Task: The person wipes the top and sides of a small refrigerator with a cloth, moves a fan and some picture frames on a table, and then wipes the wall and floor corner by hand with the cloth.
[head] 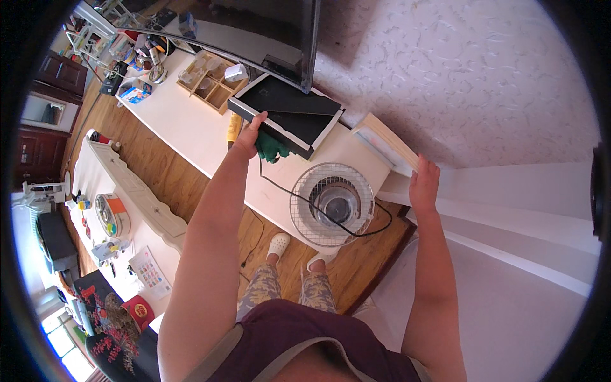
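Observation:
My left hand (250,136) grips the near edge of a shallow black box (289,102) with white edges, held tilted above a white table below the television. A dark green cloth (271,146) hangs under the box beside my fingers; whether the hand also holds it is hidden. Off to the right, my right hand (426,184) is closed on the lower end of a pale wooden picture frame (389,136). The frame stands on edge near the wall, its pale face turned mostly away. A yellow bottle or tube (234,128) lies behind my left wrist.
A round wire-mesh rack (305,191) covers a round clear vessel at the table's (176,112) near end, with a black cord (310,203) across it. A divided wooden tray (210,81) sits farther left. The television (238,33) overhangs the box. A white cabinet (138,181) stands left.

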Action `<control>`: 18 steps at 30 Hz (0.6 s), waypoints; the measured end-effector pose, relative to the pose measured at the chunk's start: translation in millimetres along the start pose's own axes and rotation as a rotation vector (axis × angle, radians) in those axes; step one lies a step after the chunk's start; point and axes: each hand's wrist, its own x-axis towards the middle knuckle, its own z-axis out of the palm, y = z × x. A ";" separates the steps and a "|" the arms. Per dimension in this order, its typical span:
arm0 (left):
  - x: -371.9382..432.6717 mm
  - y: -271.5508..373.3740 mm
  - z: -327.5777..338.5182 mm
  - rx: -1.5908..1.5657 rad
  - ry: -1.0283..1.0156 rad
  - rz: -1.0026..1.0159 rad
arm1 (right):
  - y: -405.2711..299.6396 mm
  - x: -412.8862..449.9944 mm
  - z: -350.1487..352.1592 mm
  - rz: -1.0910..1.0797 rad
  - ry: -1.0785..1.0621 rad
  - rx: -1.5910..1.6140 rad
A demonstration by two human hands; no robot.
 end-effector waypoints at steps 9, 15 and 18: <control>26.4 -17.4 -35.8 0.550 0.258 -0.014 | 0.8 7.8 5.6 -0.018 0.033 0.015; 10.7 -16.9 -21.1 0.576 0.114 -0.080 | 13.7 3.5 5.7 0.022 0.051 -0.004; -7.6 -14.6 -58.9 0.519 0.108 -0.072 | 12.9 14.1 11.3 0.045 0.037 0.035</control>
